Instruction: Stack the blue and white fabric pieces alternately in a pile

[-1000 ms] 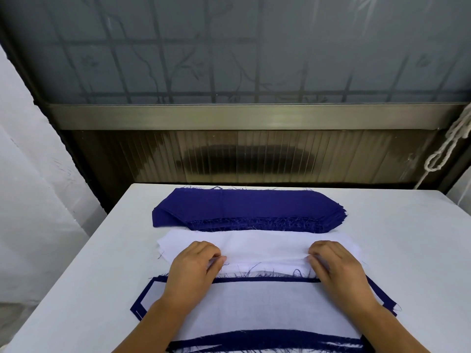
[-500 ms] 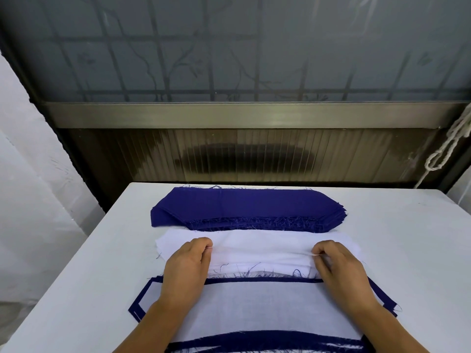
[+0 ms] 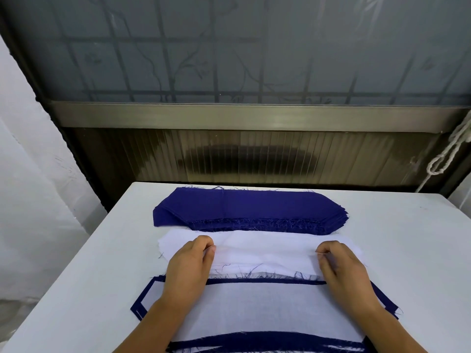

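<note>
Here, from the head view, the left hand (image 3: 190, 266) and the right hand (image 3: 340, 267) each pinch the top piece of the white fabric stack (image 3: 260, 248), which lies between the blue fabric stack (image 3: 242, 208) at twelve o'clock and the mixed pile (image 3: 257, 307) at six o'clock on the white table (image 3: 407, 250).

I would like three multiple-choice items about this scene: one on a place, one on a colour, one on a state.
1. Where is the blue fabric stack?
A. Beyond the white stack
B. On the floor
C. Under the hands

2. What colour is the piece on top of the near pile?
A. Blue
B. White
C. Red

3. What is the left hand doing?
A. Hanging idle
B. Lying flat on the table
C. Pinching the white fabric stack

Key: 1 A, it lies farther up the table; 2 B, blue shows only around its edges; 3 C, the fingers pinch it, as the right hand does.
</note>
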